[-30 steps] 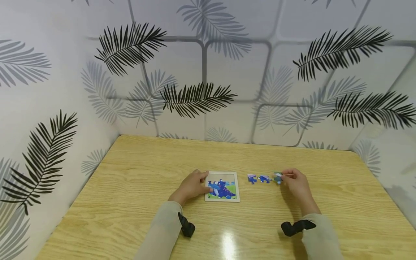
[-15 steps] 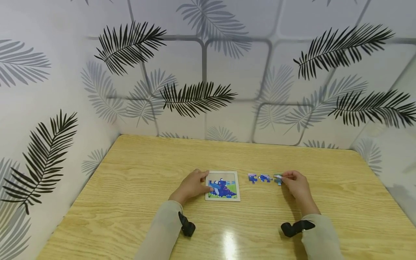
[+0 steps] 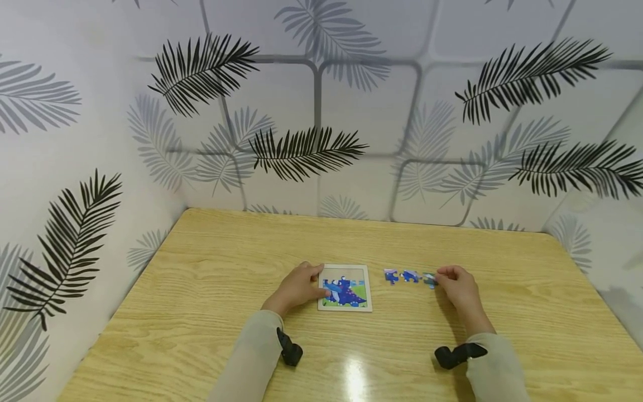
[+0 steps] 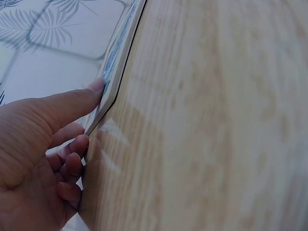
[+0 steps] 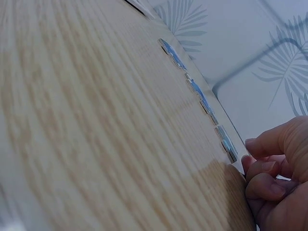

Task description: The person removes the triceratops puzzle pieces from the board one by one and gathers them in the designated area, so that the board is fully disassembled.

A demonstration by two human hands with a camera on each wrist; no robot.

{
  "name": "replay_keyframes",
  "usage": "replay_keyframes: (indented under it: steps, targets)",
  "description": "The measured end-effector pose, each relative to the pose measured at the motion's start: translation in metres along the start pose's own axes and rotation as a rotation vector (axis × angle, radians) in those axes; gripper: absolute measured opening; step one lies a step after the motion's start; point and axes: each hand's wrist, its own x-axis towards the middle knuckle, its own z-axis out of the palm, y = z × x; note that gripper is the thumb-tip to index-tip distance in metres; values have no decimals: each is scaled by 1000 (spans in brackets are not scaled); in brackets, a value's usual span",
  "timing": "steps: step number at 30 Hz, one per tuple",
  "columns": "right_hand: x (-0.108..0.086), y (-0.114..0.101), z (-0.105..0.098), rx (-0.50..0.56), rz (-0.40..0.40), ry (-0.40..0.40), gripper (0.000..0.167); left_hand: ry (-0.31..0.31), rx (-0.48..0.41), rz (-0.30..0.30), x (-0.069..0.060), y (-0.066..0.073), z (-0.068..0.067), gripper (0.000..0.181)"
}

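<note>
My left hand (image 3: 296, 287) holds the left side of a square puzzle board (image 3: 346, 310), with the thumb over its rim and the other fingers at the edge. Blue dinosaur pieces (image 3: 346, 296) fill the lower part of the board, and bare backing shows at its top. To the right, three loose jigsaw pieces lie in a row: a left one (image 3: 390, 276), a middle one (image 3: 409, 276) and a right one (image 3: 429, 280). Beside the right piece is my right hand (image 3: 458, 286), its fingers loosely bent. In the right wrist view a small gap separates thumb and piece.
A light wood table (image 3: 226, 251) carries the puzzle and both forearms. Behind it and to the left stand walls (image 3: 351, 111) with a leaf pattern. A black wrist camera (image 3: 289, 352) sits on the left sleeve, another wrist camera (image 3: 452, 356) on the right.
The right jigsaw piece, pinched by my right hand a second ago, now lies flat at the end of the row. The right fingers have lowered and let go. The left hand stays put.
</note>
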Motion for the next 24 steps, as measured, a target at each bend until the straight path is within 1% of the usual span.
replay_keyframes:
  steps: [6,9,15,21,24]
  targets:
    - [0,1,0,10,5,-6,30,-4,-9,0,0,1,0,74]
    - [-1,0,1,3,-7,6,29,-5,-8,0,-1,1,0,74]
    - [-6,-13,9,-49,-101,47,25,-8,-3,-3,-1,1,-2,74]
    - [-11,-33,29,-37,-155,11,23,-12,9,15,-1,1,-2,74]
    - [-14,-43,43,-29,-211,-25,21,-13,16,21,-1,0,-3,74]
